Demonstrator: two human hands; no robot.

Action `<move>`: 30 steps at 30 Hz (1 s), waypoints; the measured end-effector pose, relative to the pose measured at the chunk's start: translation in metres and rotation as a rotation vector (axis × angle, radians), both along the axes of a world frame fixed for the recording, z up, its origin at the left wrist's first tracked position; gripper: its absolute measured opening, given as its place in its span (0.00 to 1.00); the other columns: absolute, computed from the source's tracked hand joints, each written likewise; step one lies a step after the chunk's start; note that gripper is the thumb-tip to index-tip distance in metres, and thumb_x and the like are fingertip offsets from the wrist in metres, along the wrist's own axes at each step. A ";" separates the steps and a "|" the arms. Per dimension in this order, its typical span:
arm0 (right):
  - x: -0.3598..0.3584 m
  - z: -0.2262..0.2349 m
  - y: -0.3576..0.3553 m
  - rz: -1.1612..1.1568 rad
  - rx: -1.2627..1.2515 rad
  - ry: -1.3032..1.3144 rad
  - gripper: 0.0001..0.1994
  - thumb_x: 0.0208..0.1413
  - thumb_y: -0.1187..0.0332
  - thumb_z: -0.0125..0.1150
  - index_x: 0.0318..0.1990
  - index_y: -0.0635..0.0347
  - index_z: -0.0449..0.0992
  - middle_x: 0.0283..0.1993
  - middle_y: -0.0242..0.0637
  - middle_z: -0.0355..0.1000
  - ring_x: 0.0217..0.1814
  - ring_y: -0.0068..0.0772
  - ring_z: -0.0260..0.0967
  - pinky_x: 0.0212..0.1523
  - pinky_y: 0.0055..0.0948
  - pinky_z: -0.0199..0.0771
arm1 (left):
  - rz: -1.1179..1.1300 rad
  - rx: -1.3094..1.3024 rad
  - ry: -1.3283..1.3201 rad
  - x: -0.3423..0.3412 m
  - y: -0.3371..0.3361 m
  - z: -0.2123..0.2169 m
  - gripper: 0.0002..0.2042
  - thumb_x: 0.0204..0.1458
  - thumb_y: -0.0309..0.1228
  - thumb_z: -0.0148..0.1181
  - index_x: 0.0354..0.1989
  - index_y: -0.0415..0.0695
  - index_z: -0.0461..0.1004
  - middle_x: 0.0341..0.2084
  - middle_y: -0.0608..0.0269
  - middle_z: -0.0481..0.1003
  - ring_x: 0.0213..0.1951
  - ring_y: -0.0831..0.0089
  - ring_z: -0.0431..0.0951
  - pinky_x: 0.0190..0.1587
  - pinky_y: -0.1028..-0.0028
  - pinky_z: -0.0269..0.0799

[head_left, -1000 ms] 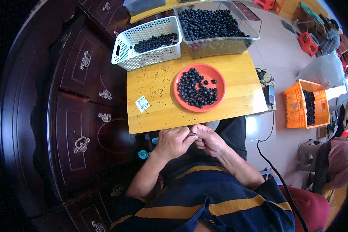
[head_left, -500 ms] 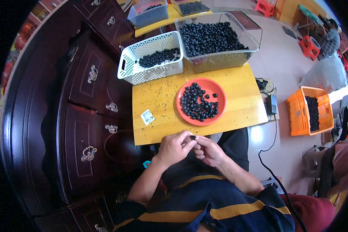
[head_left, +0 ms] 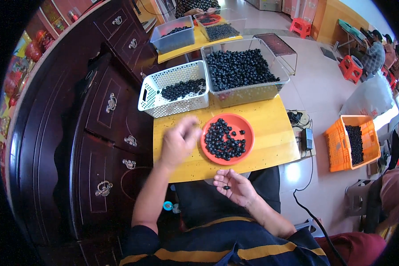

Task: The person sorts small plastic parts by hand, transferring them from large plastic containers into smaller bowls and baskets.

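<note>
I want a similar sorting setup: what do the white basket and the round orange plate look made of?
White basket: probably moulded plastic, matte, judging by its regular perforated walls and cut-out handle. Orange plate: likely plastic too, smooth with a slight sheen and uniform colour; ceramic cannot be ruled out.

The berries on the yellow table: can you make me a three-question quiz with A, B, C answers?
1. Where is the orange plate?
A. on the floor
B. on the yellow table
C. inside the white basket

2. What colour is the basket behind the left hand?
A. white
B. green
C. black

3. How is the right hand?
A. clenched in a fist
B. palm up with a dark berry on it
C. gripping the plate

Answers: 1 B, the plate sits on the tabletop. 2 A, its slotted walls are white. 3 B, the open palm shows one berry.
</note>
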State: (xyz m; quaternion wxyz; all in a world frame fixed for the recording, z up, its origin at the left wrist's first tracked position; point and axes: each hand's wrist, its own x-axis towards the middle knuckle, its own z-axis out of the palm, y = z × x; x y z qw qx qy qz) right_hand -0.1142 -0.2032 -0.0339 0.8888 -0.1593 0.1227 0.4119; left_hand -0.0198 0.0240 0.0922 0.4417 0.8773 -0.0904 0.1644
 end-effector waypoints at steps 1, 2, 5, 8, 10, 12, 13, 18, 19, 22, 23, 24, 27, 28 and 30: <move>0.001 0.003 0.001 -0.001 -0.001 0.002 0.18 0.73 0.55 0.44 0.58 0.57 0.72 0.53 0.38 0.75 0.55 0.35 0.74 0.57 0.36 0.76 | -0.086 -0.013 0.120 -0.019 -0.010 -0.014 0.12 0.55 0.29 0.65 0.46 0.41 0.78 0.23 0.57 0.79 0.25 0.69 0.81 0.31 0.68 0.76; 0.003 0.010 0.004 -0.012 -0.030 0.004 0.19 0.73 0.54 0.43 0.58 0.58 0.71 0.54 0.39 0.75 0.56 0.36 0.74 0.58 0.37 0.75 | -0.114 0.056 0.192 -0.040 -0.019 -0.019 0.10 0.55 0.29 0.64 0.44 0.42 0.79 0.26 0.56 0.80 0.28 0.66 0.83 0.33 0.67 0.77; 0.001 -0.003 0.007 -0.057 -0.007 0.002 0.21 0.73 0.53 0.41 0.58 0.59 0.71 0.56 0.41 0.75 0.58 0.38 0.73 0.61 0.40 0.72 | -0.259 0.090 0.272 -0.084 -0.043 -0.045 0.10 0.54 0.30 0.64 0.43 0.44 0.79 0.29 0.56 0.82 0.31 0.60 0.84 0.34 0.64 0.79; 0.000 -0.003 0.010 -0.077 0.052 -0.030 0.22 0.74 0.53 0.40 0.59 0.60 0.71 0.60 0.44 0.73 0.60 0.42 0.72 0.63 0.43 0.70 | -0.211 0.120 0.253 -0.110 -0.055 -0.054 0.15 0.51 0.32 0.69 0.47 0.44 0.78 0.29 0.59 0.82 0.28 0.64 0.83 0.32 0.66 0.79; 0.001 -0.002 0.014 -0.054 0.092 -0.075 0.23 0.74 0.52 0.38 0.59 0.61 0.70 0.62 0.47 0.72 0.65 0.44 0.69 0.65 0.46 0.67 | -0.210 0.178 0.238 -0.120 -0.052 -0.063 0.16 0.50 0.33 0.70 0.47 0.45 0.78 0.28 0.60 0.81 0.28 0.63 0.83 0.32 0.66 0.78; -0.003 -0.002 0.016 -0.053 0.047 -0.046 0.23 0.73 0.53 0.40 0.58 0.62 0.72 0.63 0.48 0.71 0.65 0.45 0.68 0.67 0.47 0.66 | -0.202 0.252 0.221 -0.127 -0.050 -0.075 0.16 0.48 0.33 0.72 0.45 0.46 0.78 0.25 0.61 0.80 0.28 0.62 0.82 0.30 0.65 0.77; -0.004 0.000 0.018 -0.058 0.001 -0.012 0.22 0.72 0.54 0.42 0.57 0.64 0.73 0.65 0.50 0.70 0.66 0.47 0.68 0.69 0.48 0.64 | -0.201 0.249 0.219 -0.129 -0.050 -0.079 0.16 0.48 0.33 0.72 0.45 0.46 0.78 0.25 0.61 0.80 0.28 0.62 0.82 0.30 0.65 0.77; -0.008 0.000 0.020 -0.126 0.059 0.049 0.18 0.72 0.58 0.43 0.47 0.61 0.76 0.55 0.46 0.76 0.61 0.45 0.71 0.67 0.47 0.65 | -0.168 0.265 0.169 -0.133 -0.051 -0.080 0.12 0.49 0.32 0.71 0.39 0.46 0.77 0.26 0.60 0.80 0.27 0.63 0.82 0.31 0.65 0.77; -0.007 0.003 0.019 -0.129 0.093 0.071 0.17 0.71 0.58 0.45 0.41 0.59 0.77 0.50 0.43 0.78 0.58 0.44 0.72 0.65 0.46 0.67 | -0.168 0.262 0.167 -0.133 -0.051 -0.080 0.12 0.49 0.32 0.71 0.39 0.46 0.77 0.26 0.60 0.80 0.27 0.63 0.82 0.31 0.65 0.77; -0.001 0.000 0.012 -0.168 0.101 -0.045 0.17 0.70 0.57 0.49 0.30 0.54 0.72 0.42 0.37 0.77 0.49 0.40 0.73 0.58 0.43 0.71 | -0.200 0.105 0.086 -0.133 -0.047 -0.076 0.11 0.49 0.29 0.72 0.38 0.44 0.78 0.27 0.60 0.81 0.26 0.67 0.82 0.30 0.68 0.77; 0.001 -0.003 0.008 -0.168 0.099 -0.046 0.17 0.70 0.57 0.49 0.30 0.54 0.72 0.42 0.37 0.77 0.49 0.40 0.73 0.58 0.43 0.71 | -0.191 0.012 0.130 -0.134 -0.047 -0.071 0.10 0.49 0.28 0.72 0.38 0.42 0.78 0.27 0.60 0.81 0.26 0.69 0.82 0.30 0.71 0.77; 0.003 -0.007 0.003 -0.202 0.016 -0.019 0.16 0.69 0.57 0.51 0.29 0.54 0.70 0.40 0.37 0.76 0.46 0.38 0.74 0.54 0.41 0.73 | -0.183 -0.080 0.174 -0.134 -0.046 -0.068 0.10 0.49 0.26 0.72 0.37 0.41 0.78 0.28 0.60 0.81 0.26 0.72 0.82 0.30 0.73 0.76; 0.005 -0.006 0.003 -0.254 -0.227 0.027 0.12 0.67 0.60 0.57 0.32 0.54 0.70 0.37 0.34 0.75 0.39 0.31 0.75 0.46 0.34 0.75 | -0.141 -0.093 0.179 -0.133 -0.040 -0.066 0.10 0.49 0.25 0.72 0.38 0.40 0.79 0.27 0.60 0.81 0.25 0.74 0.81 0.30 0.75 0.75; 0.003 -0.001 0.003 -0.223 -0.292 -0.107 0.10 0.66 0.60 0.58 0.35 0.54 0.71 0.38 0.33 0.75 0.39 0.29 0.74 0.47 0.34 0.75 | -0.140 -0.095 0.181 -0.133 -0.039 -0.066 0.10 0.49 0.25 0.72 0.38 0.40 0.79 0.27 0.60 0.81 0.25 0.74 0.81 0.30 0.75 0.75; -0.002 0.004 0.007 -0.154 -0.350 -0.259 0.09 0.65 0.63 0.59 0.46 0.55 0.71 0.42 0.30 0.75 0.42 0.24 0.73 0.47 0.30 0.75 | -0.119 -0.085 0.166 -0.131 -0.038 -0.066 0.09 0.50 0.25 0.72 0.38 0.39 0.78 0.27 0.59 0.81 0.25 0.74 0.81 0.30 0.74 0.75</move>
